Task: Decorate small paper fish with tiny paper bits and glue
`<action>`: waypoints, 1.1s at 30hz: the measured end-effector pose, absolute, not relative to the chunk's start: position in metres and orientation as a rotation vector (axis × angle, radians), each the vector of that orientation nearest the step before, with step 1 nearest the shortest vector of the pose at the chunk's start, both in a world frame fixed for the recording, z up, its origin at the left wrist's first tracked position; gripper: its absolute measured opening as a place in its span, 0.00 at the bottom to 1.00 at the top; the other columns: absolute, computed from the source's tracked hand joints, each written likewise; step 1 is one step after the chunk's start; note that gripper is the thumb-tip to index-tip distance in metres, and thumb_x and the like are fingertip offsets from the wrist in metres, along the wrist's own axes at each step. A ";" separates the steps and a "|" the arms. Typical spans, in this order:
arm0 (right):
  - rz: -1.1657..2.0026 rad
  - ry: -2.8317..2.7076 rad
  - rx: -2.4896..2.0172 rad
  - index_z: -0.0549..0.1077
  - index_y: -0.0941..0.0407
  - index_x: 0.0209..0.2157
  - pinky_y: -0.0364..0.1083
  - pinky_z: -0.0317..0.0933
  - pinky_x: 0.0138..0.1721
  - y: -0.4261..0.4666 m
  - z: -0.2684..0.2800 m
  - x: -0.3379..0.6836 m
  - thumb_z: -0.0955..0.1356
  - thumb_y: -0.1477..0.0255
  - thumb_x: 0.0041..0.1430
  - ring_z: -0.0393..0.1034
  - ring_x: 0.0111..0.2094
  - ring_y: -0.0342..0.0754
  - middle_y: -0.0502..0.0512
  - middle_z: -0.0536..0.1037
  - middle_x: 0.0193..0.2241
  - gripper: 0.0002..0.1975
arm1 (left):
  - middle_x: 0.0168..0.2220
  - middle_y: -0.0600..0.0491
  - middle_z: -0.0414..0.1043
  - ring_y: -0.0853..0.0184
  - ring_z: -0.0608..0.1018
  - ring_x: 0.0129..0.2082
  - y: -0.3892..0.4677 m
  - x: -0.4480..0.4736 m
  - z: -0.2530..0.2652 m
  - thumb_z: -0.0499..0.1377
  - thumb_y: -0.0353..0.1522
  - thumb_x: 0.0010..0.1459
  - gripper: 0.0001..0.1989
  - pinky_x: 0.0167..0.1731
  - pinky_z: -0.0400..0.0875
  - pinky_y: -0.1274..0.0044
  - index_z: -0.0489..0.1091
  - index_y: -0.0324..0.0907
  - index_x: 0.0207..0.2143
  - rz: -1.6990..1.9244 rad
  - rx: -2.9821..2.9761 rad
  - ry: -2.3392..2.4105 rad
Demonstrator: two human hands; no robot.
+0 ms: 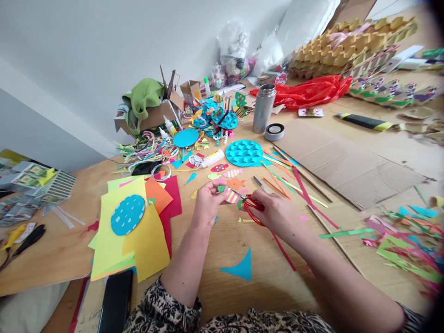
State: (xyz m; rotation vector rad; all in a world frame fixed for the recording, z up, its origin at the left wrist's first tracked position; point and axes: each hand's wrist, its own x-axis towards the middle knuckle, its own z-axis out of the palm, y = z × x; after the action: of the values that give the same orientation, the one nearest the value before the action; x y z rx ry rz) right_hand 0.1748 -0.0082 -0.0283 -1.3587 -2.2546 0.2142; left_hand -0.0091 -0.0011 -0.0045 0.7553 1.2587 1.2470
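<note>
Near the middle of the table, my left hand (210, 200) pinches a small paper fish (232, 195) with yellow and pink stripes and a green head. My right hand (272, 209) is closed round the red handles of a pair of scissors (255, 209). The scissor blades meet the right-hand end of the striped fish; whether they are apart is too small to tell. Just beyond my hands lie several cut paper fish, among them an orange fish (236, 183) and a red spotted fish (219, 168). A pen (261, 184) rests beside the scissors.
Coloured paper sheets (152, 249) with a blue disc (128, 215) lie left, above a black phone (116, 300). A scalloped blue disc (244, 152), a steel flask (264, 108) and a glue bottle (212, 158) stand or lie beyond. Cardboard (347, 162) and paper scraps (405, 254) spread rightward.
</note>
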 end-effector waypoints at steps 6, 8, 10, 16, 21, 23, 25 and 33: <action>0.238 -2.258 -1.378 0.64 0.54 0.25 0.42 0.48 0.24 -0.009 -0.026 0.173 0.64 0.67 0.59 0.65 0.21 0.45 0.50 0.71 0.19 0.10 | 0.23 0.55 0.75 0.70 0.76 0.21 -0.001 -0.008 -0.003 0.73 0.32 0.30 0.25 0.25 0.74 0.77 0.71 0.36 0.34 1.254 0.763 1.277; 0.239 -2.262 -1.374 0.64 0.54 0.24 0.42 0.48 0.24 -0.008 -0.026 0.173 0.64 0.67 0.58 0.65 0.20 0.44 0.50 0.70 0.18 0.10 | 0.23 0.55 0.74 0.71 0.75 0.21 -0.001 -0.008 -0.003 0.73 0.31 0.31 0.24 0.25 0.74 0.78 0.71 0.36 0.34 1.258 0.767 1.280; 0.232 -2.258 -1.371 0.64 0.54 0.24 0.42 0.48 0.24 -0.008 -0.026 0.173 0.63 0.68 0.58 0.64 0.20 0.44 0.50 0.70 0.18 0.09 | 0.23 0.56 0.74 0.72 0.75 0.22 -0.001 -0.008 -0.004 0.72 0.30 0.31 0.23 0.25 0.73 0.78 0.72 0.36 0.34 1.260 0.770 1.281; 0.244 -2.258 -1.366 0.64 0.54 0.24 0.42 0.47 0.24 -0.009 -0.025 0.173 0.63 0.68 0.58 0.63 0.20 0.44 0.50 0.70 0.18 0.09 | 0.23 0.55 0.74 0.72 0.74 0.22 -0.001 -0.009 -0.006 0.70 0.29 0.33 0.21 0.24 0.72 0.80 0.72 0.37 0.34 1.251 0.782 1.280; 0.277 -2.270 -1.372 0.64 0.54 0.25 0.42 0.47 0.24 -0.010 -0.024 0.173 0.64 0.68 0.58 0.63 0.21 0.44 0.49 0.69 0.18 0.09 | 0.23 0.56 0.74 0.72 0.75 0.23 -0.001 -0.009 -0.006 0.69 0.28 0.34 0.20 0.25 0.72 0.80 0.72 0.37 0.34 1.244 0.792 1.283; 0.292 -2.274 -1.366 0.64 0.54 0.25 0.42 0.47 0.25 -0.010 -0.024 0.173 0.64 0.68 0.59 0.63 0.21 0.44 0.49 0.69 0.19 0.09 | 0.23 0.55 0.75 0.71 0.75 0.23 -0.001 -0.009 -0.006 0.68 0.27 0.34 0.20 0.26 0.73 0.79 0.72 0.37 0.34 1.235 0.797 1.283; 0.318 -2.272 -1.362 0.64 0.54 0.25 0.42 0.48 0.25 -0.010 -0.024 0.173 0.64 0.68 0.59 0.64 0.22 0.44 0.49 0.69 0.19 0.09 | 0.24 0.54 0.75 0.70 0.76 0.24 -0.001 -0.009 -0.007 0.68 0.27 0.34 0.19 0.27 0.73 0.78 0.72 0.37 0.34 1.223 0.802 1.281; 0.374 -2.233 -1.356 0.65 0.54 0.25 0.42 0.49 0.25 -0.009 -0.022 0.174 0.64 0.69 0.57 0.62 0.21 0.43 0.49 0.69 0.19 0.08 | 0.24 0.55 0.75 0.70 0.76 0.25 -0.001 -0.009 -0.005 0.69 0.28 0.35 0.19 0.28 0.73 0.78 0.72 0.37 0.34 1.213 0.805 1.280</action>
State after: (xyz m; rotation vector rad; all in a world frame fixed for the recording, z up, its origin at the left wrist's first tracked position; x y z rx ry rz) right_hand 0.1738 -0.0088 -0.0217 -1.3560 -2.2331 0.3743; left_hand -0.0087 -0.0011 -0.0050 0.8048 1.2798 1.2126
